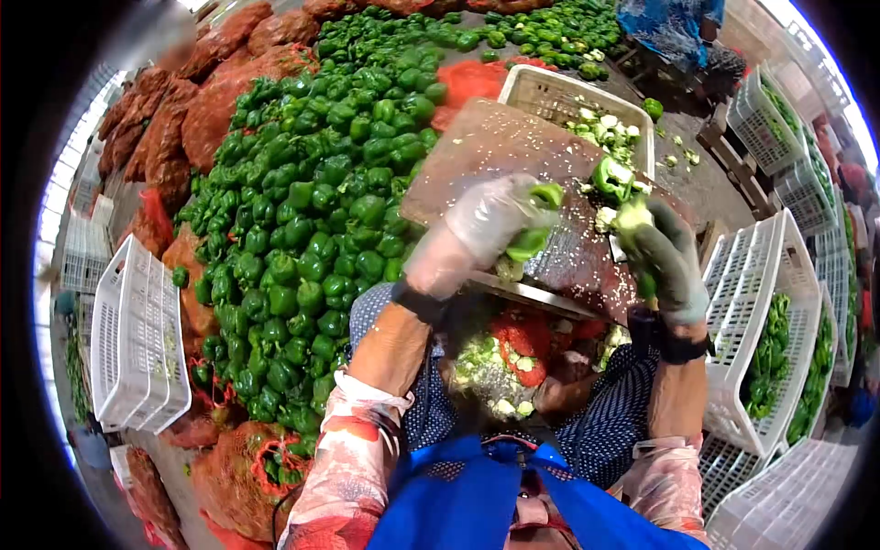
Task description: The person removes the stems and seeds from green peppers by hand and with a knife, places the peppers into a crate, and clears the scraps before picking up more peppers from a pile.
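Note:
My left hand [490, 220], in a pale glove, is closed round pieces of green pepper [528, 243] over the left part of a wet brown board [477, 151]. My right hand [667, 261], in a dark glove with a pale cuff, is closed at the board's right edge, with a pale green pepper core [632, 214] at its fingertips. Beside that core, a cut green pepper [612, 178] lies open side up. White seeds are scattered over the board. Something pale and flat shows by my right fingers, too unclear to name.
A large heap of green peppers [312, 211] lies to the left, with red mesh sacks [234, 110] behind. Behind the board a crate [527, 84] holds cores. White crates stand at the left [137, 339] and right [747, 321]. A person in blue [674, 23] is at the top right.

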